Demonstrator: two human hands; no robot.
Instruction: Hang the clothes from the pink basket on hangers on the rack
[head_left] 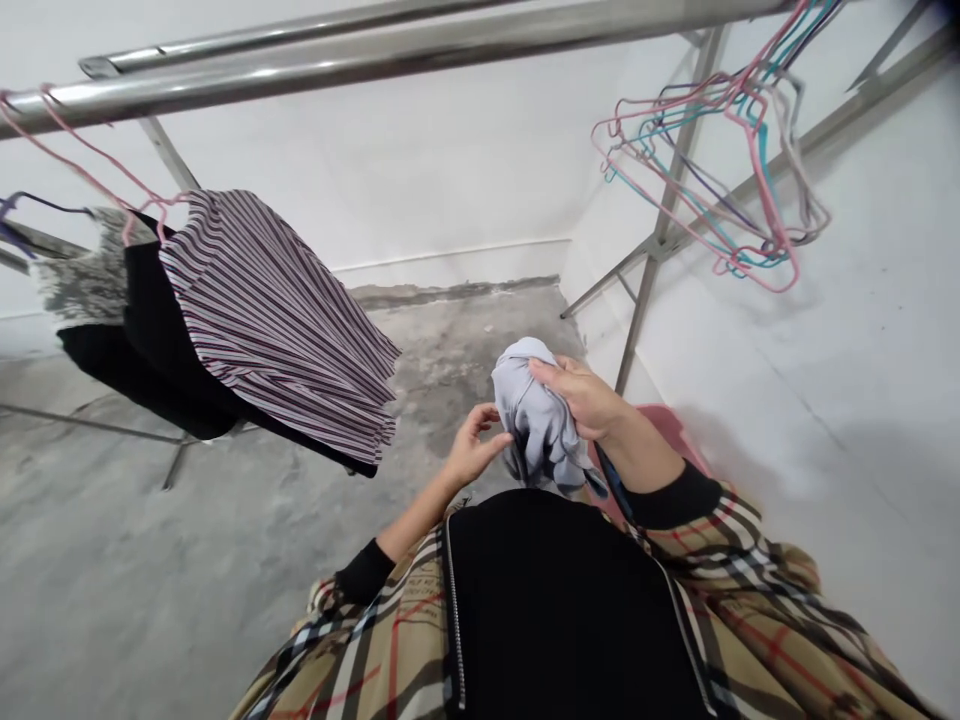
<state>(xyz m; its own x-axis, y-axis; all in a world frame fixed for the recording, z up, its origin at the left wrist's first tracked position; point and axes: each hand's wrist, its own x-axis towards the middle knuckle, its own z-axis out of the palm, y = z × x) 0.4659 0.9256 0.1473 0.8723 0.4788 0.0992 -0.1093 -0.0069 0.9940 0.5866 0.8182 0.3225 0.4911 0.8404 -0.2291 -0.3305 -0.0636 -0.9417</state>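
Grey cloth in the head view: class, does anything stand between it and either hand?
Nothing visible does. The right hand grips the grey cloth directly. The left hand is at its left edge with no object between, though whether it touches is unclear.

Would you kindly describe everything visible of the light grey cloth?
The light grey cloth is a crumpled bundle, soft and thin-looking, with a rounded top and shadowed creases and loose folds below. The right hand grips its side, thumb pressed on it; the left hand is open at the opposite side, fingers touching it or nearly so. Bunched up above the floor, it hides its full shape.
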